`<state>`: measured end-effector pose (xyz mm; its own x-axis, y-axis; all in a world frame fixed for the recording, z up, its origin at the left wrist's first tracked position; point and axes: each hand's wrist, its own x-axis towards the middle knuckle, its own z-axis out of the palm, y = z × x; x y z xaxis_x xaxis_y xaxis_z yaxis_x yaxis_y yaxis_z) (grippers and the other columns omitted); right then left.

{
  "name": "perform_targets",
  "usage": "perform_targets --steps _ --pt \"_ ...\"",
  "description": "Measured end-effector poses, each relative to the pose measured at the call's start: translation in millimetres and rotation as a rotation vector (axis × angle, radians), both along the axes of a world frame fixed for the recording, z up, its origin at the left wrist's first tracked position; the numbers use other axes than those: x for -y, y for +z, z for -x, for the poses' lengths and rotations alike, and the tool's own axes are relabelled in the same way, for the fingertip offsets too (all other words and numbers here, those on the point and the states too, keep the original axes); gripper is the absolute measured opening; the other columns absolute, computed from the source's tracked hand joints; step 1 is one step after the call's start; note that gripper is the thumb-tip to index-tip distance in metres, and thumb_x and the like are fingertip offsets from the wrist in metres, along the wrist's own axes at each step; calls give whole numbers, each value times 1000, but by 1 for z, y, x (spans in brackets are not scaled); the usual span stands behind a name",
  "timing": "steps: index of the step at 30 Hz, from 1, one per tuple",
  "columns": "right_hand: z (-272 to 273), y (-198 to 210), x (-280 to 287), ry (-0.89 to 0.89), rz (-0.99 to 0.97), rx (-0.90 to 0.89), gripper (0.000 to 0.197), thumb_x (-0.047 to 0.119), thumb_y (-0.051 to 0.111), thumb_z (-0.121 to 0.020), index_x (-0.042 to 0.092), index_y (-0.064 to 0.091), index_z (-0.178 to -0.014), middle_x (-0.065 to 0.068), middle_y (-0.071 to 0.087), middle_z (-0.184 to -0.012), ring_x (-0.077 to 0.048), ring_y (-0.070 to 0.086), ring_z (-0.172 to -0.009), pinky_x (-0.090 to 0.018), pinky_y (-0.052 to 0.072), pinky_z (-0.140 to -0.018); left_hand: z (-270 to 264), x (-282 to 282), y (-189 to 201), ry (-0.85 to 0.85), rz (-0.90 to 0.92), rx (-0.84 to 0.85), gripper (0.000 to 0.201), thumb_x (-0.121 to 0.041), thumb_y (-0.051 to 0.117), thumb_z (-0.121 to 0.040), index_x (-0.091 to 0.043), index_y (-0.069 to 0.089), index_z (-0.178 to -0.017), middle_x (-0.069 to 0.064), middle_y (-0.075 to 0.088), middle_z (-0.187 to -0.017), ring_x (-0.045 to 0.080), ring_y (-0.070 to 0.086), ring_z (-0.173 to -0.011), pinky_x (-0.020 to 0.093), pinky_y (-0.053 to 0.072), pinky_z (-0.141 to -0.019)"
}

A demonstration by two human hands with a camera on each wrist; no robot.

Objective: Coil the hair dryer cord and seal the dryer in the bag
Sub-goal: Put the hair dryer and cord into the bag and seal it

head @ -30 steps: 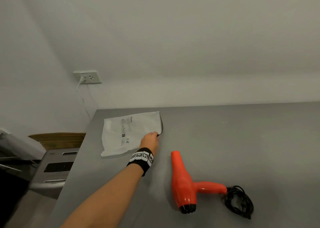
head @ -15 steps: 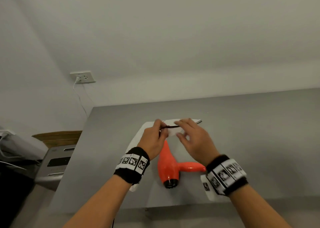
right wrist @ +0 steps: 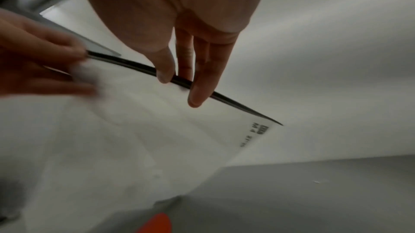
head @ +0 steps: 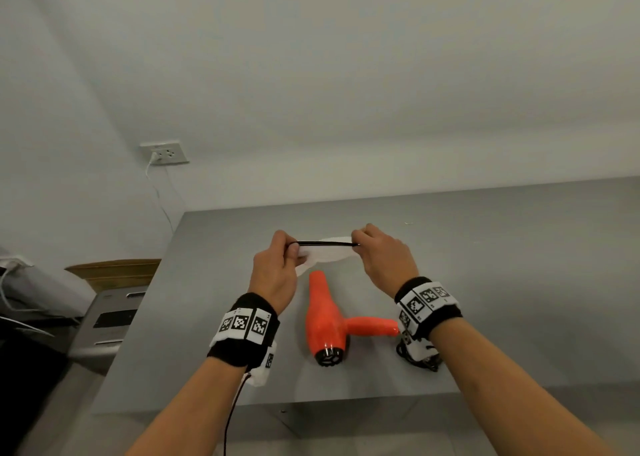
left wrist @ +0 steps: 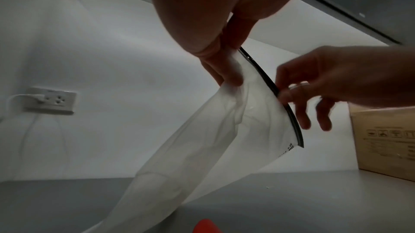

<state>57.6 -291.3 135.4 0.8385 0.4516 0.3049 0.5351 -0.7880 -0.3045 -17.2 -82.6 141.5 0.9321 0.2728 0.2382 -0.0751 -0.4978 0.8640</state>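
The orange hair dryer [head: 327,320] lies on the grey table [head: 519,265], nozzle pointing away, handle to the right. Its black cord [head: 420,360] sits bunched at the handle's end, partly hidden by my right wrist. Both hands hold the white translucent bag [head: 329,253] in the air above the dryer's nozzle. My left hand [head: 291,247] pinches the left end of the bag's black zip strip [head: 327,244]. My right hand [head: 356,244] pinches the strip further right, between thumb and fingers [right wrist: 199,94]. The bag [left wrist: 202,148] hangs down towards the table; the dryer's tip [left wrist: 205,226] shows below it.
A wall socket [head: 166,152] with a white plug and cable sits on the wall at the back left. A cardboard box [left wrist: 386,139] stands on the table's right side. A grey machine [head: 110,320] and another cardboard box [head: 114,272] stand left of the table.
The left hand took the bag from the table's far left and brought it over the dryer. The right hand joined it, and both hands now hold the zip strip higher and further apart.
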Motion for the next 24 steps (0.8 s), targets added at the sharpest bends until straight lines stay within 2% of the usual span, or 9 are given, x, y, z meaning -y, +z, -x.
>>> perform_targets --steps 6,10,12,15,16,18,20,22,24 --pt "-53 -11 42 -154 114 28 5 20 53 -100 18 50 -96 -5 55 -91 -35 57 -59 -31 36 -51 11 -8 2 40 56 29 13 -15 46 -105 -11 52 -94 -2 73 -89 11 76 -93 45 60 -90" --pt "-70 14 45 -309 10 47 11 25 50 -101 14 51 -96 -6 54 -91 -32 53 -60 -32 39 -54 11 -10 5 62 133 72 14 -19 46 -105 -12 53 -96 -2 73 -92 14 76 -96 47 59 -92" --pt "-58 18 36 -445 -283 -73 21 34 49 -100 13 53 -102 -5 58 -95 -32 57 -69 -38 49 -61 16 -13 2 87 143 83 14 -25 46 -104 -18 54 -96 -2 74 -96 14 75 -98 48 59 -92" --pt "-8 3 4 -337 -1087 -763 42 47 55 -97 6 58 -102 -17 67 -88 -33 65 -65 -43 60 -57 36 -9 -17 50 125 58 13 -32 48 -99 -22 56 -96 -2 75 -102 13 73 -99 44 59 -89" --pt "9 -4 -7 -245 -1210 -938 43 46 55 -98 4 59 -102 -18 67 -85 -34 65 -64 -44 60 -57 46 -3 -24 -1 84 32 10 -30 49 -98 -23 56 -96 -5 74 -105 9 72 -100 41 59 -89" --pt "33 -19 -26 -183 -1202 -1002 32 34 52 -102 4 62 -104 -19 68 -85 -33 66 -64 -51 60 -62 63 8 -41 -135 27 -44 7 -24 52 -100 -25 55 -93 -10 73 -111 2 68 -104 32 57 -89" --pt "43 -30 -35 -200 -1099 -924 27 26 48 -103 7 66 -103 -16 71 -84 -28 71 -65 -55 62 -64 73 10 -49 -244 15 -160 11 -34 53 -99 -28 54 -91 -9 73 -107 0 67 -102 30 56 -89" --pt "45 -34 -39 -162 -1007 -912 32 32 47 -104 8 69 -100 -12 74 -84 -28 74 -67 -46 62 -57 67 2 -46 -255 -133 -238 26 -58 48 -93 -33 53 -88 -10 71 -95 2 66 -91 32 56 -81" --pt "49 -30 -42 -85 -910 -950 37 37 46 -104 10 70 -100 -11 75 -83 -30 74 -68 -38 59 -52 51 -5 -36 -209 -353 -250 33 -67 48 -89 -34 52 -87 -12 66 -84 3 62 -80 30 53 -72"
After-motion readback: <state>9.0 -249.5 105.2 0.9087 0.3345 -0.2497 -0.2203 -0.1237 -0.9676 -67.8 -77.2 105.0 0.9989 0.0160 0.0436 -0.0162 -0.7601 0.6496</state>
